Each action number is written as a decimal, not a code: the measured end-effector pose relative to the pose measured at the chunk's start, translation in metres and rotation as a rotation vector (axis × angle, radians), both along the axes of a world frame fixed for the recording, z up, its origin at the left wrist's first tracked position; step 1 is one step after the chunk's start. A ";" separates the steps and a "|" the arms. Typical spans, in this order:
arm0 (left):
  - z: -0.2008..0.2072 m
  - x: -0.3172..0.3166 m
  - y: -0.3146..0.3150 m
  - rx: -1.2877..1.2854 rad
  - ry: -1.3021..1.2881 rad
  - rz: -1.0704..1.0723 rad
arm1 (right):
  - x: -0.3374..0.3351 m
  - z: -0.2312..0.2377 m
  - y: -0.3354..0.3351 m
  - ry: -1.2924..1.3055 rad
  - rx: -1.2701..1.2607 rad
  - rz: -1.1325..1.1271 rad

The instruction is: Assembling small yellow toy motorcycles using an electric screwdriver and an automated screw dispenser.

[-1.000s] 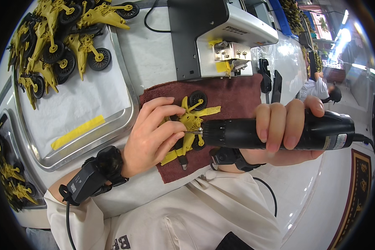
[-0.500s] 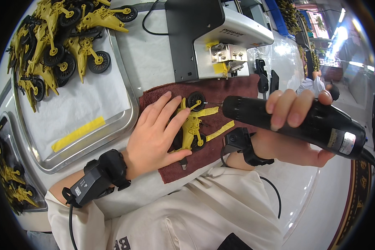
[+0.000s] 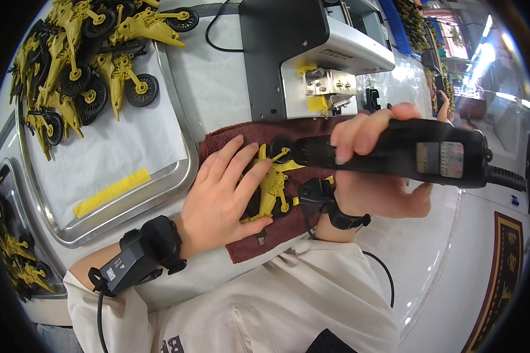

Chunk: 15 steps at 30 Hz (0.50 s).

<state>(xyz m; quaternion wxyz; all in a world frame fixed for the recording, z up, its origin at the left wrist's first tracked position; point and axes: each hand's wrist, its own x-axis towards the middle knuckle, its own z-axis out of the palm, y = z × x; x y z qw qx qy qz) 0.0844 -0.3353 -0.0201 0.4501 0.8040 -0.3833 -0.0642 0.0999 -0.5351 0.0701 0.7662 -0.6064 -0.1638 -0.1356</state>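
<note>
My left hand point(image 3: 218, 197) lies spread over a yellow toy motorcycle point(image 3: 272, 187) with black wheels, its fingertips and thumb pressing it against a dark red towel point(image 3: 241, 251). My right hand point(image 3: 378, 194) is wrapped around a black electric screwdriver point(image 3: 441, 156), held nearly level. The nose of the tool is right beside the toy's upper wheel point(image 3: 281, 147), at the yellow fork end. I cannot see the bit, nor whether it sits in a screw. Part of the toy is hidden under my left fingers.
A metal tray point(image 3: 185, 170) at the left holds a pile of similar yellow motorcycles point(image 3: 65, 70) on white paper. Another tray of them stands at the near left edge. A black and silver machine point(image 3: 288, 65) stands beyond the towel. A cord point(image 3: 506, 177) trails from the screwdriver.
My right hand has brought the screwdriver leftward, up to the toy's upper wheel, and its bit no longer shows. My left hand stays on the toy.
</note>
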 end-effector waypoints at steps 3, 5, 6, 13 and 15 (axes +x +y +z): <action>0.001 0.002 -0.001 -0.007 0.003 -0.005 | -0.002 0.005 -0.005 -0.063 0.119 -0.020; 0.001 0.002 -0.002 -0.008 0.004 -0.011 | -0.008 0.012 -0.006 -0.096 0.117 -0.071; 0.001 0.002 -0.002 -0.004 0.000 -0.009 | -0.010 0.014 -0.008 -0.120 0.116 -0.095; 0.002 0.003 -0.002 0.074 -0.099 0.004 | -0.017 0.020 -0.006 -0.157 0.135 -0.144; 0.005 0.003 -0.004 0.092 -0.129 0.011 | -0.019 0.021 -0.001 -0.115 0.143 -0.196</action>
